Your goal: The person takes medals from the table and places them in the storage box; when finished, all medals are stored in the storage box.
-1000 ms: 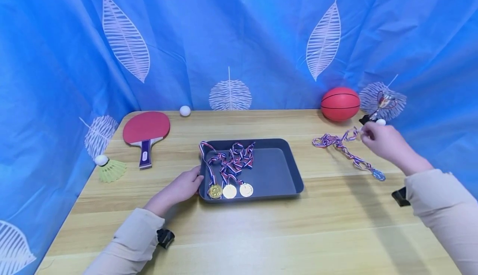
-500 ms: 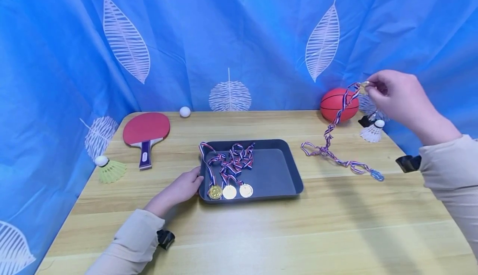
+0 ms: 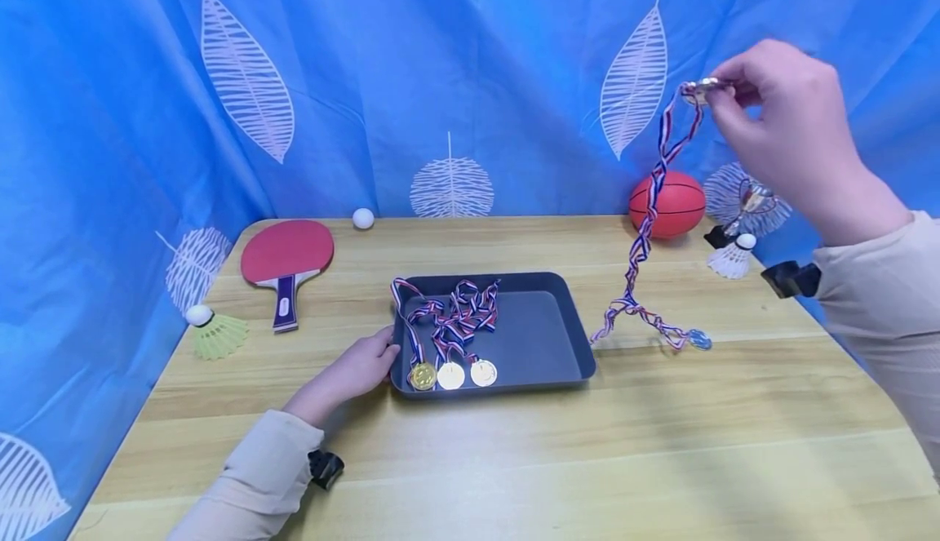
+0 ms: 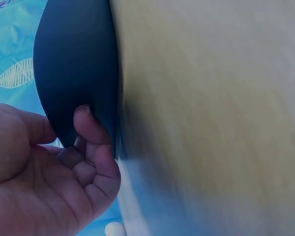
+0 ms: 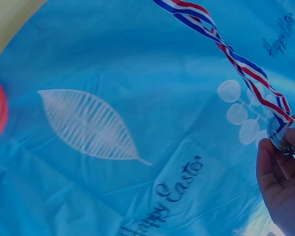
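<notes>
My right hand point(image 3: 796, 108) is raised high over the right side, pinching a medal point(image 5: 281, 137) by its edge between thumb and fingers. Its red, white and blue ribbon point(image 3: 645, 223) hangs down in a long twist. At the bottom the ribbon is tangled with that of a second, bluish-silver medal point(image 3: 700, 339); whether this medal touches the table cannot be told. My left hand point(image 3: 360, 371) grips the left end of a dark grey tray point(image 3: 543, 374), fingers curled against its wall point(image 4: 78, 64). Inside the tray's left half lie three gold-coloured medals point(image 3: 451, 376) with bunched ribbons point(image 3: 458, 321).
A red table tennis bat point(image 3: 288, 255), a yellow shuttlecock point(image 3: 219, 335) and a white ball point(image 3: 363, 218) sit at the left and back of the wooden table point(image 3: 499, 467). At the back right are a red basketball point(image 3: 671, 206), a trophy cup point(image 3: 749, 202) and a white shuttlecock point(image 3: 733, 257).
My right hand has risen from near table height with the medal, pulling its ribbon up into a hanging strand. The tangled second medal has shifted left. The left hand and tray stay put.
</notes>
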`<act>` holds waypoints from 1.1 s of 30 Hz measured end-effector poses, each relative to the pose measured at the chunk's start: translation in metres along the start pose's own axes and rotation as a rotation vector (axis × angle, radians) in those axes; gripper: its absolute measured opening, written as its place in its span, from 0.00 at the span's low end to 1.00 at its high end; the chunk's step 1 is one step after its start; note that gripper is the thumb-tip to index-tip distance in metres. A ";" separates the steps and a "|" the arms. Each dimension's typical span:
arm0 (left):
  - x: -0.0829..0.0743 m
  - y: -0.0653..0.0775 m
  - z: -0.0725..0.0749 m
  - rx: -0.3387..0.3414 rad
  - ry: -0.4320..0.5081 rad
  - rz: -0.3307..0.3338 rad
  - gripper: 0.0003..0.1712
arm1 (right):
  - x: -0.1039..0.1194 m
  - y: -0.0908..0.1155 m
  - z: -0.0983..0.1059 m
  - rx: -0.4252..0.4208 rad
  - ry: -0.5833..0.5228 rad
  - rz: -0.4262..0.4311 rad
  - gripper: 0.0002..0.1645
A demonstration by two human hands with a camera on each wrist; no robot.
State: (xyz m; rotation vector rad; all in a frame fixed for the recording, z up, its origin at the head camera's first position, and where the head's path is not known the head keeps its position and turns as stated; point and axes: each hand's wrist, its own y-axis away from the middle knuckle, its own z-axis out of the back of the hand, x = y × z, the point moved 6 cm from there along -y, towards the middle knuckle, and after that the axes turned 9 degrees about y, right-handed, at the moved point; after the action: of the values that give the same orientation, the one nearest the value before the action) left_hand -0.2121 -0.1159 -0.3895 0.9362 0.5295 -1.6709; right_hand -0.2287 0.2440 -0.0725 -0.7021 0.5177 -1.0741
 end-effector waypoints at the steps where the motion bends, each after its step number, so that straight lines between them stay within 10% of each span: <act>1: 0.000 0.000 0.000 -0.002 0.000 0.003 0.23 | 0.005 -0.003 0.001 -0.013 -0.004 0.015 0.14; 15: -0.001 0.003 0.002 -0.001 0.017 0.010 0.23 | 0.067 -0.048 -0.025 -0.043 -0.105 0.165 0.12; 33: 0.000 0.003 -0.002 -0.002 0.015 0.010 0.23 | 0.091 -0.023 -0.082 0.099 -0.168 0.237 0.07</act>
State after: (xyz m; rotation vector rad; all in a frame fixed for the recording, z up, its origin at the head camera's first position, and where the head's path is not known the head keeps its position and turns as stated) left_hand -0.2081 -0.1153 -0.3904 0.9490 0.5351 -1.6555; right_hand -0.2638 0.1323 -0.1155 -0.6207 0.3897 -0.8061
